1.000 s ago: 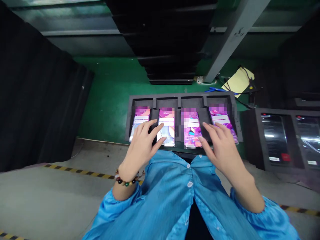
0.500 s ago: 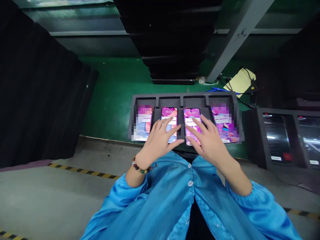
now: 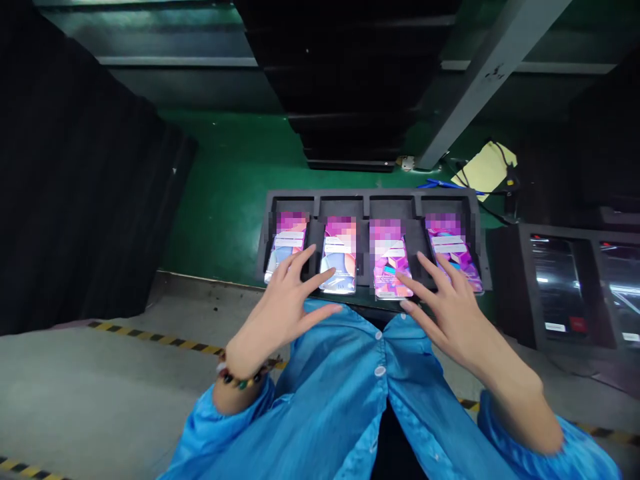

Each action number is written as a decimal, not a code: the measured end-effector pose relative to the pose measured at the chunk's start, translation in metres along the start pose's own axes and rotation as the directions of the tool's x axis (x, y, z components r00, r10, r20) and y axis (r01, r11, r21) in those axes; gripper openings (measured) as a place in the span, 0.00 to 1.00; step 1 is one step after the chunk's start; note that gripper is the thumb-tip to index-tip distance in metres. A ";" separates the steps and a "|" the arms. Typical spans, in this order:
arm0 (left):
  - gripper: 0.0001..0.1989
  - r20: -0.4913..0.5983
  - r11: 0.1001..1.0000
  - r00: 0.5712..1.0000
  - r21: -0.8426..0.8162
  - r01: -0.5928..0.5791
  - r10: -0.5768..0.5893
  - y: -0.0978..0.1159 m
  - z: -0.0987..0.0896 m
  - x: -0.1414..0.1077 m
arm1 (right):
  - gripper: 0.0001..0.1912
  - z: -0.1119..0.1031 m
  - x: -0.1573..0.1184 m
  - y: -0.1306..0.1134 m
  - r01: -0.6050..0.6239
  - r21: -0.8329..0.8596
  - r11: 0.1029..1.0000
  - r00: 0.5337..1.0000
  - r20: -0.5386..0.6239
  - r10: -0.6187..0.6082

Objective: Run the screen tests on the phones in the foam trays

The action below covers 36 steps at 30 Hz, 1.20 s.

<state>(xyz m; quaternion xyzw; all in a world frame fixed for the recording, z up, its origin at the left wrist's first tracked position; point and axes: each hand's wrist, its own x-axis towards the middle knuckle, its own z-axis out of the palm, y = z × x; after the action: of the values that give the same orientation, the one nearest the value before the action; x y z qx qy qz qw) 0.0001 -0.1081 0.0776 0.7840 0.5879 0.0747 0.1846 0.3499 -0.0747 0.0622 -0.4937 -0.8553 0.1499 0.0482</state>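
Several lit smartphones lie side by side in a dark foam tray (image 3: 345, 193) on the green table. My left hand (image 3: 283, 300), fingers spread, is over the tray's front edge, between the far-left phone (image 3: 287, 240) and the second phone (image 3: 339, 257); its index fingertip overlaps the second phone's left edge. My right hand (image 3: 453, 310) is spread as well, with fingertips near the third phone (image 3: 391, 267) and the lower part of the far-right phone (image 3: 450, 243). Neither hand holds anything. Whether the fingertips touch the screens I cannot tell.
A second dark tray (image 3: 590, 267) with dark-screened phones stands at the right. Behind the phone tray are a yellow paper (image 3: 485, 170), cables and a grey post (image 3: 480, 93). Black curtains (image 3: 90, 187) hang at the left and at the back.
My hands have moved apart and back toward my body, the left one leftward and the right one rightward. The two middle phones now show more fully.
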 end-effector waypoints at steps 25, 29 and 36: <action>0.34 -0.282 0.856 0.812 -0.258 0.449 -0.511 -0.098 0.005 0.017 | 0.31 -0.009 -0.007 0.057 -0.392 0.403 0.827 0.855 -0.172 0.489; 0.29 -0.366 0.961 0.890 -0.063 0.268 -0.273 -0.085 0.002 0.021 | 0.28 -0.004 -0.008 0.043 -0.284 0.324 0.902 0.885 -0.275 0.377; 0.27 -0.204 1.000 0.979 0.016 -0.021 0.024 -0.024 0.004 0.058 | 0.27 0.000 0.043 0.010 -0.060 0.108 0.992 0.981 -0.178 0.079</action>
<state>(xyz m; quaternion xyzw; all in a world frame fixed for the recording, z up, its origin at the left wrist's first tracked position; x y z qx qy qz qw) -0.0027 -0.0483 0.0595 0.7800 0.5955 0.1528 0.1168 0.3364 -0.0336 0.0565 -0.5318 -0.8207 0.1492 0.1461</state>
